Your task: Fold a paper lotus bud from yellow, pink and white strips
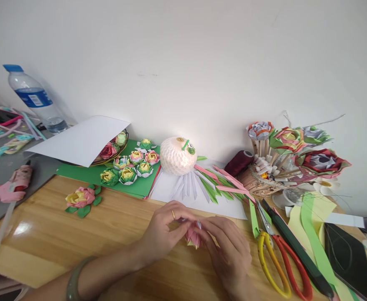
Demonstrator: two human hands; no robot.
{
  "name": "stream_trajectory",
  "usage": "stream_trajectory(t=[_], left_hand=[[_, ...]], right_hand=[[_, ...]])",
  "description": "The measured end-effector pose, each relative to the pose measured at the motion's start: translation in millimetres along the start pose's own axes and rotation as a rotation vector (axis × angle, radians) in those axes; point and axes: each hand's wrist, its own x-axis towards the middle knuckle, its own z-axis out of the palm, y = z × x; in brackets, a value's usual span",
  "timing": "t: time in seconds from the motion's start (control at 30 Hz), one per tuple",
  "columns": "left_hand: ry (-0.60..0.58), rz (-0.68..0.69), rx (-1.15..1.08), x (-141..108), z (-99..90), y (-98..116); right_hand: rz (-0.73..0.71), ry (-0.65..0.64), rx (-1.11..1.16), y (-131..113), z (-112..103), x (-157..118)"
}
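Note:
A small pink paper flower [193, 236] with a pale tip is pinched between both hands, low over the wooden table. My left hand [166, 223], with a ring and a bangle, closes its thumb and forefinger on the flower's left side. From the right, my right hand [225, 244] curls its fingers around the other side. Much of the flower is hidden by the fingers. Just beyond the hands, folded paper strips in lavender [185, 186], green [210, 189] and pink [233, 189] fan out on a white sheet [167, 188]. A pink and yellow paper flower [82, 197] with green leaves lies to the left.
Scissors [273, 246] and a dark green utility knife [296, 248] lie right of my hands, near a black phone-like slab [348, 259]. Several finished flowers [128, 175] sit on green paper. A fruit in foam netting [177, 156], glue gun [14, 188] and bottle [36, 98] stand about.

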Motion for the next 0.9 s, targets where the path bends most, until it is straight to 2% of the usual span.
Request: stream_trajectory(t=[0.2,0.33,0.43,0.63,0.77,0.9], left_hand=[[0.04,0.08,-0.008,-0.1,0.6,0.1],[0.05,0.069,-0.009,0.0,1.4,0.6],[0.027,0.029,-0.003,-0.5,1.1,0.4],[-0.08,-0.148,-0.057,0.8,-2.6,3.1],[-0.147,-0.235,-0.147,4.3,-5.5,6.6],[-0.224,-0.381,-0.326,6.9,-6.1,5.3]], right_hand=[[0.013,0.015,-0.011,2.1,-0.3,0.1],[0.014,0.02,-0.017,2.1,-1.8,-0.4],[0.019,0.01,-0.015,2.2,-1.5,0.1],[0.051,-0.028,0.029,4.1,1.5,-0.6],[0.147,-0.064,0.122,2.5,2.0,0.4],[0.404,-0.17,0.295,-1.0,0.9,5.5]])
